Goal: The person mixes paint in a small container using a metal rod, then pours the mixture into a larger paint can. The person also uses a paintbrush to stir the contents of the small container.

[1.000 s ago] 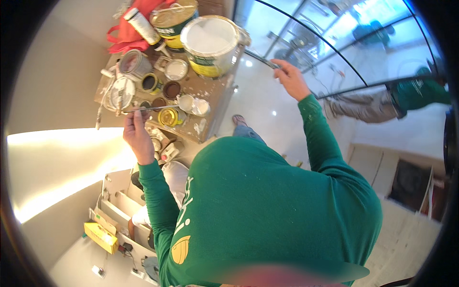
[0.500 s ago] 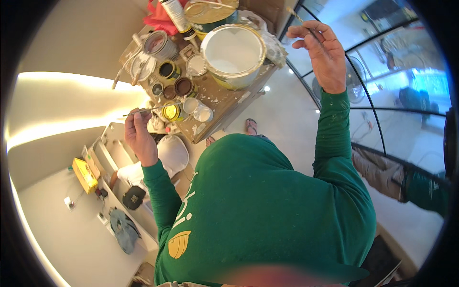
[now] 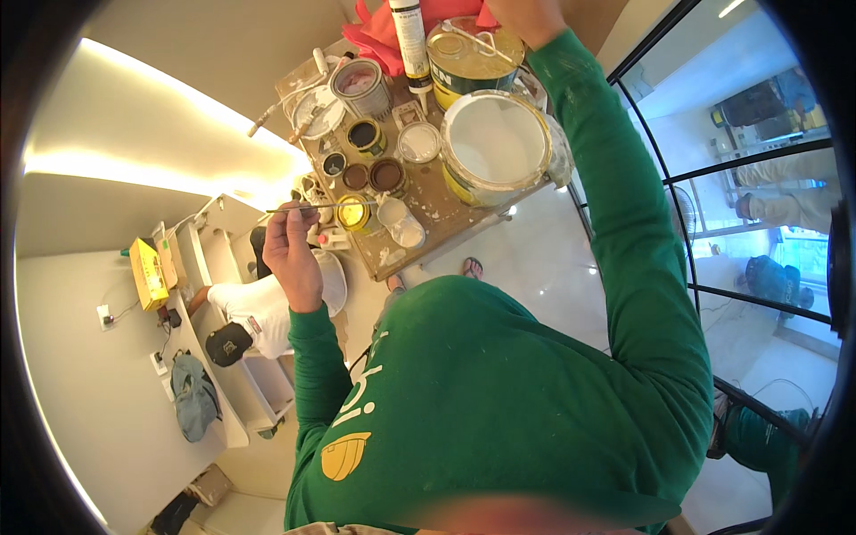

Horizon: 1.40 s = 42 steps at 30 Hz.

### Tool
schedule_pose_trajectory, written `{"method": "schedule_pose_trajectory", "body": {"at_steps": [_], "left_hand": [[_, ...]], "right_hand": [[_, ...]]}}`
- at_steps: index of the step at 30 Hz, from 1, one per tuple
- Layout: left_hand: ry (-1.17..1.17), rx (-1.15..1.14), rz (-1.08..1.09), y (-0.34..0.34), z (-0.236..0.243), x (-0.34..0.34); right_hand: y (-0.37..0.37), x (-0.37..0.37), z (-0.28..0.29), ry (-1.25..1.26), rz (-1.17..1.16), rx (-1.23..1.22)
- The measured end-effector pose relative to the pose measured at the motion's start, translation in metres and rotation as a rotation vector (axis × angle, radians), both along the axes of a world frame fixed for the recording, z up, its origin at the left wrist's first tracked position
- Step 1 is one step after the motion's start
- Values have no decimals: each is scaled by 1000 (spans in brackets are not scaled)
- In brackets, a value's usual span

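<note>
My left hand [image 3: 292,259] is closed in a pinch on a thin stick-like tool [image 3: 332,206], held level beside the table's left edge. Its far end reaches in front of a small white cup [image 3: 390,212]; whether they touch I cannot tell. Another white cup-like container [image 3: 408,234] lies against that cup. Close to the tool is an open tin of yellow paint [image 3: 353,214]. My right hand [image 3: 528,20] is stretched over the far side of the table, by a large lidded can [image 3: 474,58]. The upper edge of the view cuts off its fingers, so what it holds is hidden.
On the paint-spotted table [image 3: 379,254] stand a large bucket of white paint [image 3: 496,147], dark and brown paint tins [image 3: 387,176], a pinkish can [image 3: 360,87] and a sealant tube [image 3: 410,40]. A person in a black cap [image 3: 229,343] bends at shelves on the left. Black-framed glass is on the right.
My right hand, which held a thin brush, has moved up and left until its fingers left the view. My left hand still pinches the tool. The view has shifted, and the bending person's cap shows more.
</note>
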State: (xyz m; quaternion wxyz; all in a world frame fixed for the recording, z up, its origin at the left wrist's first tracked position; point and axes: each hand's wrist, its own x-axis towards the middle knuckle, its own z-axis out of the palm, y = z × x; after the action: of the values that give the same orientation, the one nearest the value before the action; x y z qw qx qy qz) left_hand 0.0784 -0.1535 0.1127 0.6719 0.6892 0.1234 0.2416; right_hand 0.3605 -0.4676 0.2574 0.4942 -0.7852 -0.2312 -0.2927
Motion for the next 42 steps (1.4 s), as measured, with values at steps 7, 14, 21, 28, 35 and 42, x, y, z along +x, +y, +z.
{"method": "schedule_pose_trajectory", "body": {"at_steps": [7, 14, 21, 28, 35, 42], "left_hand": [[-6, -138, -172, 33, -15, 33], [26, -334, -430, 62, -42, 67], [111, -378, -649, 73, -56, 88], [139, -390, -712, 78, -52, 93], [124, -369, -722, 82, -50, 87], [120, -345, -702, 79, -49, 81]], "right_hand": [[48, 138, -22, 18, -113, -456], [68, 153, -45, 419, -62, -500], [63, 150, -46, 300, -25, -564], [83, 150, -43, 198, -188, -692], [79, 153, -27, 257, -113, -832], [68, 166, -44, 56, -81, -876]]}}
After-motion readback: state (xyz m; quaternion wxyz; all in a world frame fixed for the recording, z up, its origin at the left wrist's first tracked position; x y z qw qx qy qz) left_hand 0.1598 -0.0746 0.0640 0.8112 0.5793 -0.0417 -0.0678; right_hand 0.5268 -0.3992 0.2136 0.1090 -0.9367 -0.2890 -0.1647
